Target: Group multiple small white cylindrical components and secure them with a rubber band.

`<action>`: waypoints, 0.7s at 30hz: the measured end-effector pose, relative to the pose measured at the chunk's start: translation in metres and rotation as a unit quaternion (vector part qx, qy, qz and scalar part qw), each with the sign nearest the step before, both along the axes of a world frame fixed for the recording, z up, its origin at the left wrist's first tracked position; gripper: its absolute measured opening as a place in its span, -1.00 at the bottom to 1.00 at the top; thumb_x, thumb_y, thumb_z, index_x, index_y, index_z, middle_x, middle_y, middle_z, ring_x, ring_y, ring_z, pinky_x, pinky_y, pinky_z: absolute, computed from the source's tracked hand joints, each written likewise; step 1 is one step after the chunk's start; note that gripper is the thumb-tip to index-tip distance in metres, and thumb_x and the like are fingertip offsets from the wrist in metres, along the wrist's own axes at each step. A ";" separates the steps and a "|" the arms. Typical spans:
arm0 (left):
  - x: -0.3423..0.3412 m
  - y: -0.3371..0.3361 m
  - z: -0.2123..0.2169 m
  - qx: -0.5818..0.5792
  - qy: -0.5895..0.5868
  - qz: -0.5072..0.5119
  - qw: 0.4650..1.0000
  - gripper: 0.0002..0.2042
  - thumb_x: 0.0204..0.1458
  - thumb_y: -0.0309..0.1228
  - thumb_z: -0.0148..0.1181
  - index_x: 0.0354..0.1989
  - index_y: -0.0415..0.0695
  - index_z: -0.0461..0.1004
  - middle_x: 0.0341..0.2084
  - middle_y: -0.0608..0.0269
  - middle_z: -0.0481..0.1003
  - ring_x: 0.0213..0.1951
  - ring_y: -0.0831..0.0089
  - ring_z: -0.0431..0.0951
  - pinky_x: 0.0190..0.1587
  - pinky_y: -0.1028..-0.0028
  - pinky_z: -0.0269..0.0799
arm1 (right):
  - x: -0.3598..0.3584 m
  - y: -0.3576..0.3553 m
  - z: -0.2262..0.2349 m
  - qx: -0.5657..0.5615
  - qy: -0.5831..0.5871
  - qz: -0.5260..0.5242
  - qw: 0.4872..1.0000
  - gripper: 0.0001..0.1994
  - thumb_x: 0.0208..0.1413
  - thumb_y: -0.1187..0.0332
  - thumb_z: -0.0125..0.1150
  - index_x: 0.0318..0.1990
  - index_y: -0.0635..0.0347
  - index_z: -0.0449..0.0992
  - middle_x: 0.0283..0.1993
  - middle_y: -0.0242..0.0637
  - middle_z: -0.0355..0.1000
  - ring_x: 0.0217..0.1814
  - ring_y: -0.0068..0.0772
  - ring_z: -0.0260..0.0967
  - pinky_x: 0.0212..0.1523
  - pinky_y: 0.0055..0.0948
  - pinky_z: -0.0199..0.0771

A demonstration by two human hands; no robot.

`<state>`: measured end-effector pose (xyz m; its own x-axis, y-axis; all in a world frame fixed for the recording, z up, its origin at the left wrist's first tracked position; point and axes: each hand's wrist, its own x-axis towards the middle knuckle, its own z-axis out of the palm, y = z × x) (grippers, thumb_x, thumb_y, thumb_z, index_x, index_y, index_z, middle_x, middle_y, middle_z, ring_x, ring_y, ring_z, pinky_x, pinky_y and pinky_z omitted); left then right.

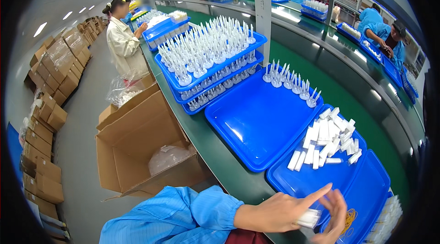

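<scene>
My left hand is closed on a small bundle of white rectangular pieces, its index finger stretched out to the right. Curved and blurred, the fingers of my right hand are close beside that fingertip and the bundle; whether they grip anything cannot be made out. Just right of them, yellow rubber bands lie in a blue tray. Beyond my hands, a second blue tray bears a loose heap of similar white pieces.
A large blue tray holds a row of upright clear-based white parts along its far edge. Stacked trays of such parts stand farther back. An open cardboard box adjoins the green bench at left. Several people work farther off.
</scene>
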<state>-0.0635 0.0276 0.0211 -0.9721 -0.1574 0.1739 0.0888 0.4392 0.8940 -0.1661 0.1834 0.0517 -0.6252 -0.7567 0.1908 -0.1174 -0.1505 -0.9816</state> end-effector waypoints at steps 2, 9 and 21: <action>-0.003 0.010 -0.016 -0.156 0.033 0.040 0.986 -0.07 -0.16 -0.54 0.26 0.49 0.10 0.01 -0.23 -0.07 0.57 -0.52 0.10 0.61 -0.50 0.21 0.49 | 0.015 -0.003 0.019 0.238 0.395 0.005 0.887 0.04 -0.44 -0.13 0.67 0.19 0.39 0.39 0.10 0.08 0.46 0.14 0.10 0.41 0.21 -0.09 0.34; -0.007 -0.036 0.018 0.332 -0.091 -0.145 0.928 -0.63 0.12 -0.42 0.31 0.10 -0.18 0.46 -0.16 0.20 0.57 -0.22 0.47 0.61 -0.20 0.47 0.54 | 0.008 0.017 0.053 0.290 0.307 0.166 0.891 -0.73 0.13 0.27 0.31 -0.08 0.23 0.60 -0.26 -0.16 0.54 -0.13 -0.01 0.44 -0.03 -0.20 0.32; -0.004 -0.001 0.016 0.363 0.034 0.082 0.927 -0.36 0.18 -0.38 0.30 0.40 -0.24 0.19 -0.46 0.38 0.51 -0.49 0.65 0.50 -0.46 0.59 0.41 | 0.020 -0.013 -0.027 -0.136 -0.351 -0.102 0.921 0.05 -0.28 -0.02 0.62 0.34 0.45 0.27 0.13 -0.10 0.52 -0.10 -0.52 0.28 -0.07 -0.45 0.21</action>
<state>-0.0674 0.0262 0.0368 -0.9153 -0.4021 0.0236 0.1407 -0.2642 0.9542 -0.1459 0.1703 0.0248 -0.7905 -0.5938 -0.1503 0.4790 -0.4463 -0.7559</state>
